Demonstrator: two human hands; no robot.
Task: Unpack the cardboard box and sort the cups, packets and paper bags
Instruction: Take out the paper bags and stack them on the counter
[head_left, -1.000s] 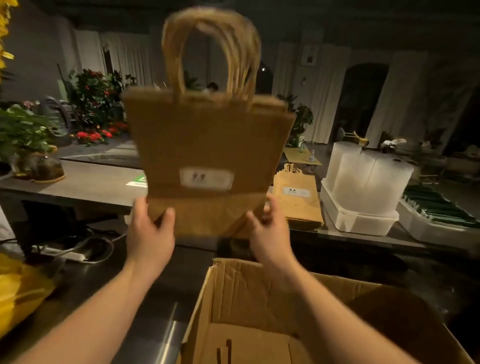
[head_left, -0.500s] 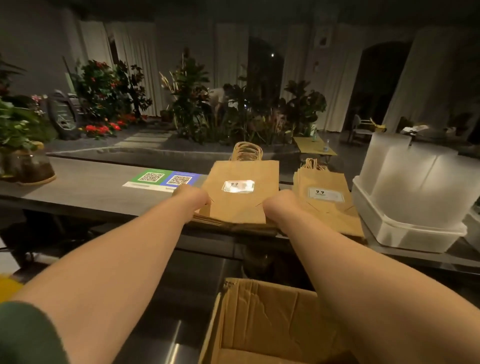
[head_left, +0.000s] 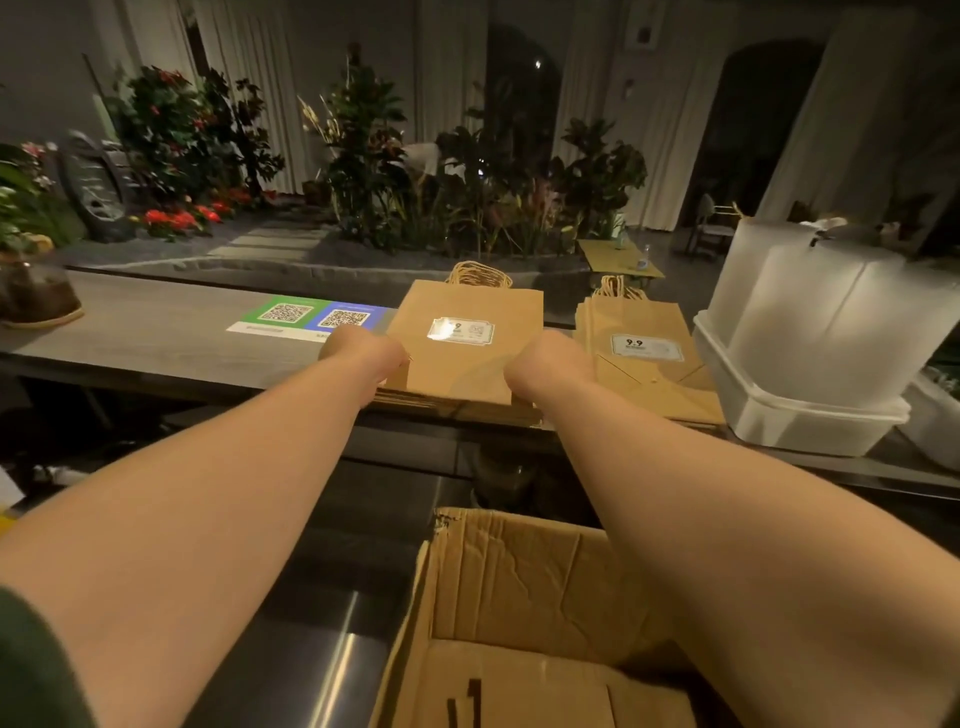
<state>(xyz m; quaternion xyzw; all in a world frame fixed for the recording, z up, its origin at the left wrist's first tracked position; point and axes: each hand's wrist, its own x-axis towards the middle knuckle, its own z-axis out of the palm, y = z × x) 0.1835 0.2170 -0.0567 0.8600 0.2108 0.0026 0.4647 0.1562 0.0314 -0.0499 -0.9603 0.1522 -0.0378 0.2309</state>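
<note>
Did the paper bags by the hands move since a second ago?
Yes. The paper bags went down from the air onto the counter, left of the other bag pile.

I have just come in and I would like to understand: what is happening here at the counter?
A person is unpacking the open brown cardboard box in front of them. Both arms reach over it: the left hand and the right hand grip the two sides of a flat stack of brown paper bags with handles, which lies on the grey counter. A second stack of similar brown bags lies to its right, beside a white translucent plastic container.
</note>
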